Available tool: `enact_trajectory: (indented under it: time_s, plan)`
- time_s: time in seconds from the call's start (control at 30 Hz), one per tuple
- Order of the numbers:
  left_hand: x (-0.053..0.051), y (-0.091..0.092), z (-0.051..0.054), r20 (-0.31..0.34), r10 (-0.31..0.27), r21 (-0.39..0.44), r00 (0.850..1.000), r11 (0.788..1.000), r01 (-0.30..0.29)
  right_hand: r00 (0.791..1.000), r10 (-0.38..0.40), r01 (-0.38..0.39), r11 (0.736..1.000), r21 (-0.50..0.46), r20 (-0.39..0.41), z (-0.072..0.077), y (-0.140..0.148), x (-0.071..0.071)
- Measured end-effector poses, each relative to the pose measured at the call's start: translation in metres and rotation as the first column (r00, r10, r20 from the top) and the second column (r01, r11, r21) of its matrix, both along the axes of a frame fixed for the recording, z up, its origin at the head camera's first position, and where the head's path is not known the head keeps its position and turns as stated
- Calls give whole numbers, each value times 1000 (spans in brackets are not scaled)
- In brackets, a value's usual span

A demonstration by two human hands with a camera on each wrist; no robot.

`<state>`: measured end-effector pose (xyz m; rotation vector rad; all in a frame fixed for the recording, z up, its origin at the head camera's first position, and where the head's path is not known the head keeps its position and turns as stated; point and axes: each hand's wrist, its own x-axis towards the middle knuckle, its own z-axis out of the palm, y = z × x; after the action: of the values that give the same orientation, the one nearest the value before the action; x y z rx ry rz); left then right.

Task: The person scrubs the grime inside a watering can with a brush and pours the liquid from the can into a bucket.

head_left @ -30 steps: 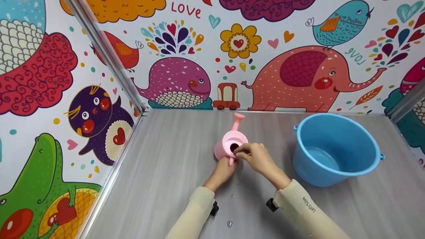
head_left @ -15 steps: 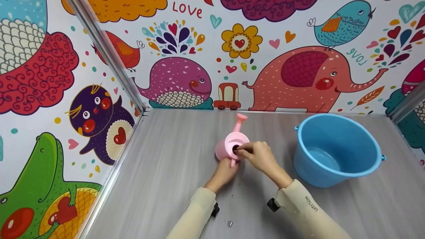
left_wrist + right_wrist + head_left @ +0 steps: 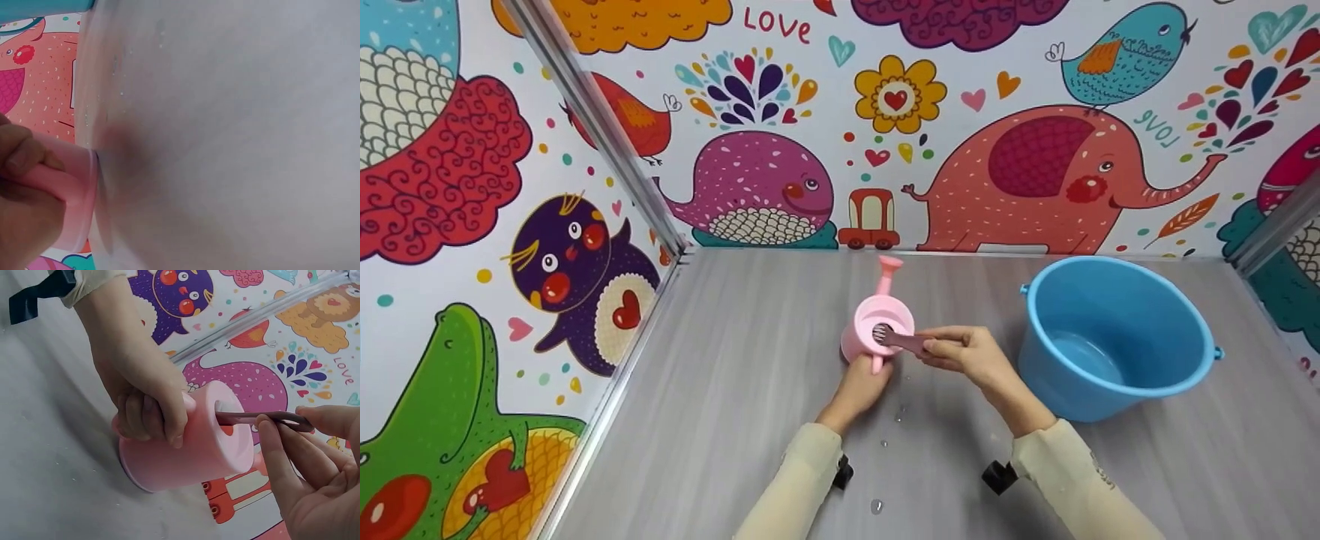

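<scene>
A pink toy watering can (image 3: 856, 341) stands on the grey table, its spout pointing to the back wall. My left hand (image 3: 861, 386) grips its handle, fingers curled round it in the right wrist view. With thumb and fingertips, my right hand (image 3: 971, 360) pinches the flat mauve handle of a slim tool (image 3: 905, 342). The tool's far end lies in the can's round top opening and looks dark with pale stripes; its kind is not clear. In the left wrist view the can (image 3: 73, 222) shows only its side and base.
A large blue bucket (image 3: 1099, 397) stands to the right of the can, with no contents visible in it. Water drops (image 3: 877, 506) dot the table (image 3: 735, 420). Printed walls (image 3: 765, 180) close off the back and left.
My right hand has drawn back to the right from the can's opening, so more of the mauve handle shows. My left hand stays on the can's handle.
</scene>
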<state>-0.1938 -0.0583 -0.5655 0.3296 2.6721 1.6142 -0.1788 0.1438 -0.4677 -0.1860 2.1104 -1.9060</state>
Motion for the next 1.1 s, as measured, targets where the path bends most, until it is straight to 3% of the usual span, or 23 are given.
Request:
enact_trajectory:
  time_s: [0.1,0.3,0.4,0.47,0.53,0.6,0.63,0.7,0.77,0.83,0.9,0.93,0.97,1.0,1.1]
  plan:
    - [0,-1,-1,-37,-19,34,999,999,20,999,-13,14,999,-40,41,-2,0,1]
    - [-2,3,-2,18,15,24,1000,1000,-15,991,-57,70,992,-102,125,-11,-9,-1]
    - [0,6,0,14,20,-6,1000,1000,-20,988,-85,101,988,-119,131,-16,-17,-3]
    - [1,8,2,-18,3,-60,1000,998,-4,993,-89,96,989,-109,74,-19,-21,-6]
    - [1,8,4,-52,-16,-103,999,995,11,994,-102,100,994,-38,-47,-21,-26,-8]
    - [1,8,5,-74,-24,-131,997,991,14,969,-117,139,986,88,-218,-23,-30,-9]
    - [1,8,5,-72,-24,-133,997,991,14,944,-118,169,975,144,-309,-24,-31,-9]
    - [1,7,4,-53,-18,-115,998,993,12,871,-110,251,937,242,-478,-27,-33,-9]
    - [1,5,4,-35,-14,-103,999,995,11,769,-58,308,906,290,-636,-32,-35,-9]
    - [2,4,4,-22,-16,-103,1000,995,14,655,17,329,894,304,-756,-38,-36,-9]
    - [1,3,4,-22,-20,-104,1000,994,18,547,89,348,880,323,-832,-43,-36,-9]
    - [1,2,4,-20,-21,-101,1000,995,19,503,121,358,872,334,-856,-44,-35,-9]
    - [1,2,4,-18,-21,-100,1000,995,19,474,148,361,866,345,-868,-45,-35,-8]
    - [1,1,4,-17,-21,-103,1000,995,19,458,169,360,862,356,-873,-46,-35,-7]
    - [0,2,3,-7,-23,-94,1000,995,22,438,202,372,846,381,-876,-45,-32,-3]
